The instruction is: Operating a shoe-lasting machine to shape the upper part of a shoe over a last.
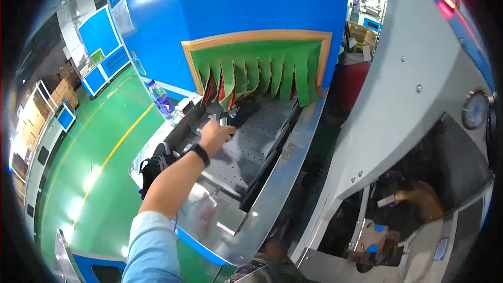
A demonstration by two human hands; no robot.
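My left hand (pixel 214 137), below a light blue sleeve and a black wristband, reaches over a grey perforated bed (pixel 230 165) in front of a machine opening. Its fingers are closed round a small pale, metallic-looking piece (pixel 223 122), mostly covered by the hand. Just beyond the fingers lies a dark shape (pixel 246 115), too dim to name, near the green strip curtain (pixel 257 76). A black shoe with light markings (pixel 163 156) rests on the ledge left of my forearm. I do not see my right hand.
A blue machine housing (pixel 251 0) rises behind the curtain. On the ledge stands a clear bottle with a purple label (pixel 161 102). Metal rails (pixel 298 144) edge the bed on the right. A large grey machine (pixel 361 126) stands close on the right. A green floor (pixel 105 141) lies left.
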